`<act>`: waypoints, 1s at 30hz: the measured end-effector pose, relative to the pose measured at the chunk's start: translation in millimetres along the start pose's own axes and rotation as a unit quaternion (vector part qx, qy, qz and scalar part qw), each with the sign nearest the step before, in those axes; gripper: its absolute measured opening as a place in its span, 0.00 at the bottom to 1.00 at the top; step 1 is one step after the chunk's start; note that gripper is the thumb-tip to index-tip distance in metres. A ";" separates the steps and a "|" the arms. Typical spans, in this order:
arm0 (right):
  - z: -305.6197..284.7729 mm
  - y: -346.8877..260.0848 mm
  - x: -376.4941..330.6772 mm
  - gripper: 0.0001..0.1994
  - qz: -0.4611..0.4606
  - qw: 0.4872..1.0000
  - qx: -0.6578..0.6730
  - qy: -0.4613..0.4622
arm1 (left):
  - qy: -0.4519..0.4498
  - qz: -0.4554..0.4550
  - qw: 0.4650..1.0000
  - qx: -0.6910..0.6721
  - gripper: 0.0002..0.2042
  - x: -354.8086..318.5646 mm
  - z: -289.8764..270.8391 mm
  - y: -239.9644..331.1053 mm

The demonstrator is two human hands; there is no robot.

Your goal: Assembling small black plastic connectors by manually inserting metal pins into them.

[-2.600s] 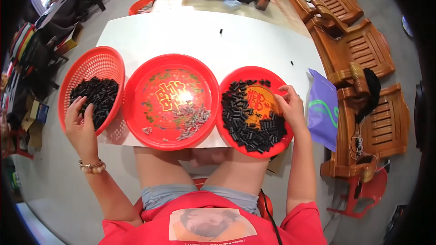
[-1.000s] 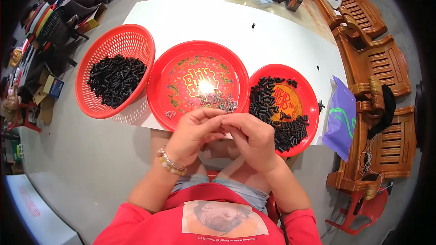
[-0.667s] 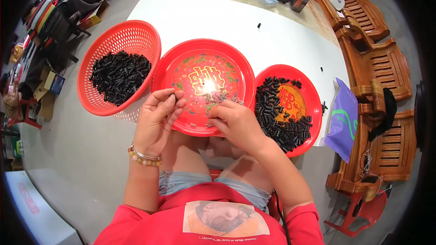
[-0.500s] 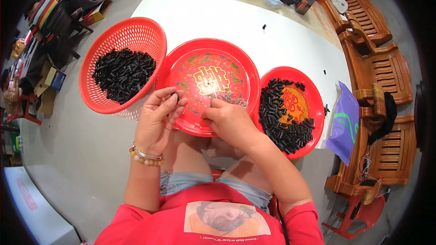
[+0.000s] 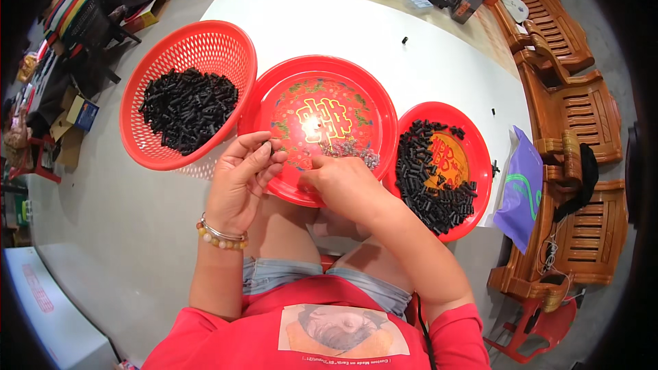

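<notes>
Round red plastic tray (image 5: 301,82) with gold emblem, central on white table (image 5: 356,34). Left hand (image 5: 240,181) at near rim, fingers curled together; held item and long axis indiscernible. Right hand (image 5: 343,181) beside, pinched by small grey pieces (image 5: 353,151).

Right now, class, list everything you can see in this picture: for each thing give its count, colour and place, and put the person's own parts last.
Mesh basket: one, red, table's left edge, holding black pieces.
Middle plate: one, red with a gold pattern, table's front edge, a few small grey bits on it.
Right plate: one, red, beside the middle plate, holding black pieces.
Table: one, white, under all three.
Bag: one, purple, right of the table.
Wooden chairs: several, brown, far right.
Left hand: fingers curled, at the middle plate's near rim.
Right hand: fingers pinched, over the same rim.
</notes>
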State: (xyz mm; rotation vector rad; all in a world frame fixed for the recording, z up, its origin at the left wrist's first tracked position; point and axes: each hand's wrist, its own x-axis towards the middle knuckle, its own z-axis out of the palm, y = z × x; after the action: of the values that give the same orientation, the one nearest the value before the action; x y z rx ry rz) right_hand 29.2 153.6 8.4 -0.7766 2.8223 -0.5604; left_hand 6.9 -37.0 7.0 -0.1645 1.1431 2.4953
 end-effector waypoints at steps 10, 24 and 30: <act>3.8 6.9 1.2 0.08 0.031 0.999 0.013 0.025 | 0.007 -0.005 1.000 0.014 0.09 0.4 1.6 -0.1; -28.6 -9.5 -24.9 0.04 0.052 0.941 0.195 0.270 | -0.005 -0.058 0.998 0.000 0.07 -0.9 21.9 -17.6; -26.1 -19.3 -30.1 0.04 0.050 0.924 0.164 0.341 | -0.019 -0.070 0.997 -0.040 0.08 -5.9 39.9 -27.0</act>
State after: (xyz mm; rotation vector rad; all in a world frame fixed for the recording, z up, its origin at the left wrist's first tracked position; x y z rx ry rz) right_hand 57.2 162.1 41.6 -0.4178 3.1790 -1.4870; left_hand 25.1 7.1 16.0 -0.2109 0.9827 2.4114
